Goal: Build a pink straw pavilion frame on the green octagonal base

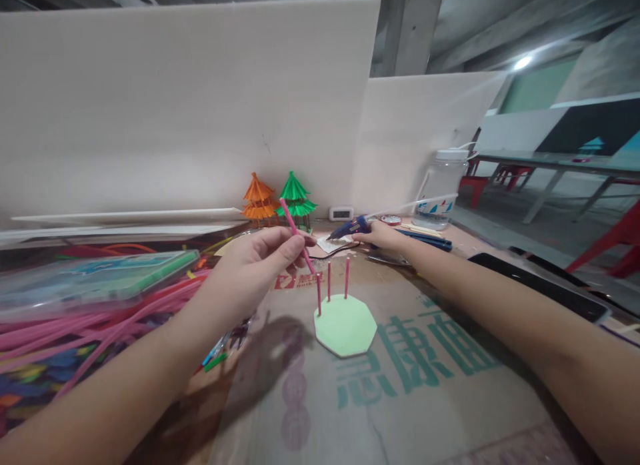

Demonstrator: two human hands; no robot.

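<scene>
So the bench is covered by a flattened cardboard sheet with green print. White boards are propped up behind it, with an orange paper pagoda and a green one in front of them. The left hand has its grip pinched narrow on a short pink straw. It's tilted, just above the green octagon, where three pink posts stand upright. The right hand is on the blue glue gun further back, and I can't tell how tight that grip is.
</scene>
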